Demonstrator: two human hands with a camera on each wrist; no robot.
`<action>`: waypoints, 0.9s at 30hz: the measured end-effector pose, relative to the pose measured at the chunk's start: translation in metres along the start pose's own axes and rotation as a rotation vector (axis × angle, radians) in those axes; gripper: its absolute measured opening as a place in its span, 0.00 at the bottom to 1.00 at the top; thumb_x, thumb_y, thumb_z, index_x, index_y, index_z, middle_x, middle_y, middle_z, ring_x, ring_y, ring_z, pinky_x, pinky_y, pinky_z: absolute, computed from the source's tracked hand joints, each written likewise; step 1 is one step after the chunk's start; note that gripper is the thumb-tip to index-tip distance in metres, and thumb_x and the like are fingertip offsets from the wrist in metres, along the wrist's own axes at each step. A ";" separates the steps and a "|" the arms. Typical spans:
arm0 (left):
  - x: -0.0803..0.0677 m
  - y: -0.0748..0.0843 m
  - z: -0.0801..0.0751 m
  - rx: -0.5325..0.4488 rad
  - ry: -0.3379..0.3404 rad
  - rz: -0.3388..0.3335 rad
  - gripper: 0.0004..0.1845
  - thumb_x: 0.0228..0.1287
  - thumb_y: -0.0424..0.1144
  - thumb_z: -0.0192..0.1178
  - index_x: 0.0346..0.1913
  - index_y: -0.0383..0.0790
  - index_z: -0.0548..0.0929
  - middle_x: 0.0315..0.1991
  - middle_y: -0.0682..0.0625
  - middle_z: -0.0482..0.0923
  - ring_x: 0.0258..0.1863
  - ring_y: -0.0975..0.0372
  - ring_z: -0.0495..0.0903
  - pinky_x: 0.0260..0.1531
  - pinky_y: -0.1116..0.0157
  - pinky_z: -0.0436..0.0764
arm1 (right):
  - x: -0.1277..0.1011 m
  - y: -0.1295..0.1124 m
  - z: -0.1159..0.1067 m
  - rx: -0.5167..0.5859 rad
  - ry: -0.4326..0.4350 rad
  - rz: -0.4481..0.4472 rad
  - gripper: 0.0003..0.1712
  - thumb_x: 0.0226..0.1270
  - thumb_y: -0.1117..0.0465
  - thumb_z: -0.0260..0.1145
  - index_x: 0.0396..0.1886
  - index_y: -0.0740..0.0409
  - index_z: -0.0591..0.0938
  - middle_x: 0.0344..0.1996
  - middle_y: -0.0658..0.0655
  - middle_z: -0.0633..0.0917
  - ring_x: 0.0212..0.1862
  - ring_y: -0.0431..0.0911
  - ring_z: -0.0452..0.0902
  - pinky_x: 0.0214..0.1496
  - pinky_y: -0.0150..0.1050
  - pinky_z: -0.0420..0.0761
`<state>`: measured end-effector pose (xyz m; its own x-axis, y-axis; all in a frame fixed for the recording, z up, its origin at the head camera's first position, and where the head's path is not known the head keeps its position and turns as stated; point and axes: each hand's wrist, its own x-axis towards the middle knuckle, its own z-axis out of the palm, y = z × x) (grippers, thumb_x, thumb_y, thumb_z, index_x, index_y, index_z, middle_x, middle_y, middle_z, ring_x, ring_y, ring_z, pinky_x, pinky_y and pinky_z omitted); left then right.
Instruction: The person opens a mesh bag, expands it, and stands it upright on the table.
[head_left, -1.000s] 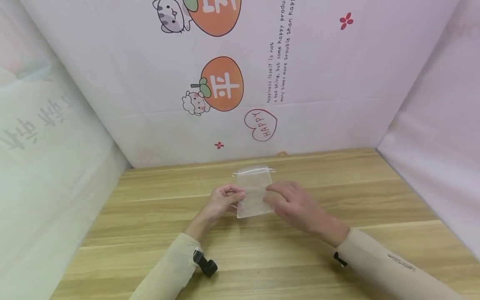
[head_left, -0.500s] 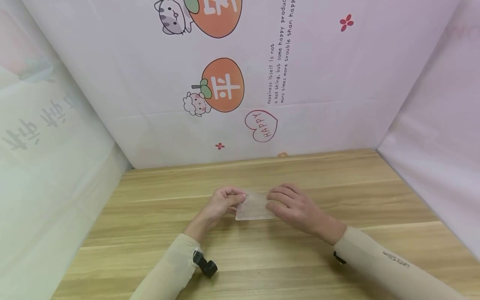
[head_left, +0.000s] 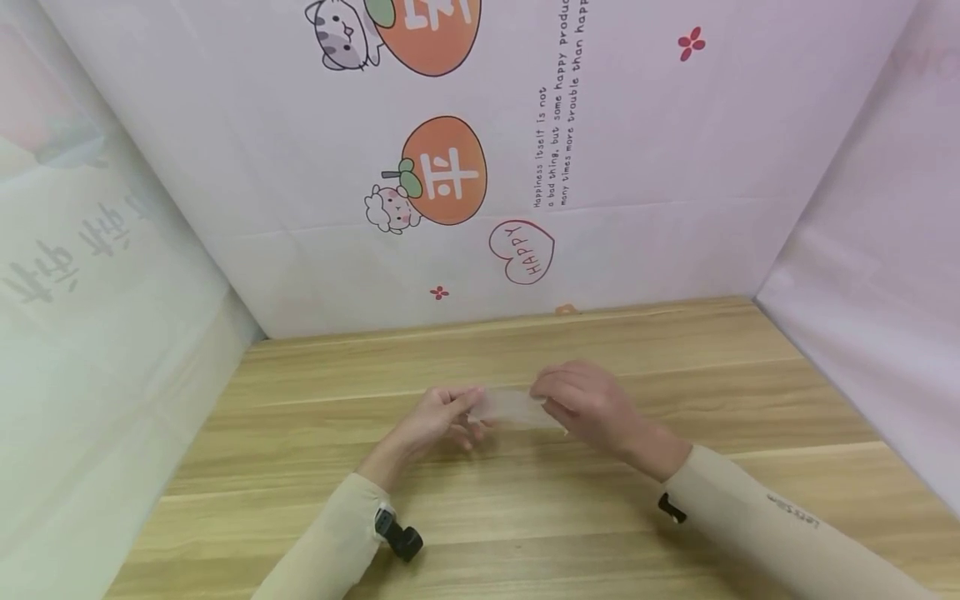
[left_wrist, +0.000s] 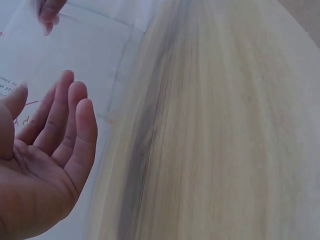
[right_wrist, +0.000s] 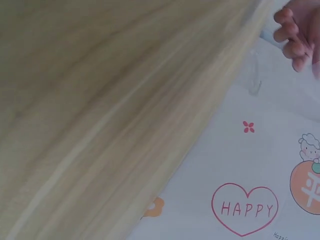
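A small, sheer white organza pouch (head_left: 513, 408) was held just above the light wooden desk (head_left: 750, 392), stretched flat and nearly edge-on to the head camera, between the two hands near the middle of the desk. The left hand (head_left: 442, 414) pinched the pouch's left end with thumb and forefinger, while its other fingers (left_wrist: 75, 125) hung loosely extended, as the left wrist view showed. The right hand (head_left: 581, 404) gripped the right end, its fingers curled down over the fabric with the knuckles raised. In the left wrist view the translucent cloth could be made out as a pale veil in front of the wall, with a fingertip of the right hand at its far corner. In the right wrist view the fingers of the left hand (right_wrist: 295, 35) appeared at the upper right, and the pouch itself was too faint to make out clearly.

Both forearms wore beige sleeves (head_left: 757, 533), each with a small black device (head_left: 397, 537) strapped at the wrist. Behind the desk stood a pale pink backdrop printed with an orange persimmon and a lamb (head_left: 438, 171), a red outlined heart reading HAPPY (head_left: 522, 250), small red flowers (head_left: 438, 292) and lines of black text (head_left: 558, 117).
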<state>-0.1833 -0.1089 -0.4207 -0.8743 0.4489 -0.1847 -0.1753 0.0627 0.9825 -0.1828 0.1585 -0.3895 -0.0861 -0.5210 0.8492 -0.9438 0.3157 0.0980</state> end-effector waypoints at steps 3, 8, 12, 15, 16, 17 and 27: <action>-0.006 0.001 -0.003 0.060 -0.025 -0.002 0.25 0.80 0.48 0.50 0.59 0.26 0.78 0.41 0.41 0.86 0.33 0.56 0.85 0.26 0.63 0.84 | 0.005 0.000 -0.003 0.017 0.019 0.062 0.14 0.78 0.60 0.59 0.35 0.60 0.86 0.32 0.54 0.89 0.34 0.48 0.86 0.36 0.45 0.85; -0.014 0.008 -0.010 0.153 0.046 0.077 0.19 0.75 0.38 0.58 0.60 0.29 0.76 0.46 0.42 0.83 0.41 0.52 0.84 0.35 0.56 0.86 | 0.012 -0.002 -0.008 0.073 0.004 0.193 0.08 0.71 0.59 0.69 0.35 0.59 0.88 0.32 0.52 0.89 0.33 0.46 0.86 0.37 0.42 0.86; -0.016 0.015 -0.012 0.212 0.092 0.249 0.27 0.64 0.29 0.67 0.66 0.34 0.74 0.56 0.37 0.78 0.51 0.48 0.81 0.47 0.53 0.84 | 0.014 -0.004 -0.010 0.166 -0.018 0.310 0.07 0.58 0.69 0.76 0.36 0.60 0.88 0.33 0.53 0.90 0.33 0.44 0.86 0.36 0.34 0.84; -0.016 0.022 -0.010 0.201 0.079 0.355 0.36 0.62 0.30 0.69 0.72 0.40 0.68 0.64 0.37 0.74 0.59 0.46 0.77 0.55 0.57 0.80 | 0.016 -0.008 -0.011 0.241 -0.028 0.436 0.11 0.54 0.74 0.77 0.37 0.60 0.89 0.33 0.53 0.90 0.32 0.41 0.85 0.33 0.30 0.83; -0.017 0.024 -0.008 0.173 0.075 0.375 0.38 0.62 0.31 0.70 0.74 0.42 0.66 0.66 0.38 0.73 0.60 0.46 0.76 0.56 0.58 0.80 | 0.017 -0.010 -0.012 0.271 -0.031 0.489 0.11 0.55 0.73 0.76 0.37 0.59 0.89 0.34 0.52 0.90 0.32 0.40 0.84 0.33 0.30 0.82; -0.016 0.026 -0.006 0.132 0.068 0.393 0.39 0.63 0.33 0.70 0.76 0.44 0.64 0.67 0.40 0.72 0.62 0.46 0.75 0.57 0.58 0.79 | 0.018 -0.012 -0.012 0.302 -0.033 0.549 0.09 0.57 0.72 0.76 0.37 0.59 0.88 0.34 0.51 0.90 0.31 0.40 0.84 0.32 0.30 0.83; -0.004 0.033 0.012 -0.149 0.148 0.425 0.30 0.71 0.50 0.63 0.67 0.35 0.73 0.55 0.31 0.80 0.44 0.48 0.87 0.48 0.54 0.84 | 0.017 -0.013 -0.007 0.674 0.020 1.015 0.05 0.68 0.67 0.69 0.40 0.65 0.86 0.31 0.58 0.89 0.30 0.49 0.85 0.31 0.39 0.85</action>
<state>-0.1803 -0.0984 -0.3874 -0.9359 0.2744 0.2210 0.1585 -0.2323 0.9597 -0.1703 0.1508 -0.3723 -0.8820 -0.2623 0.3916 -0.4273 0.0943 -0.8992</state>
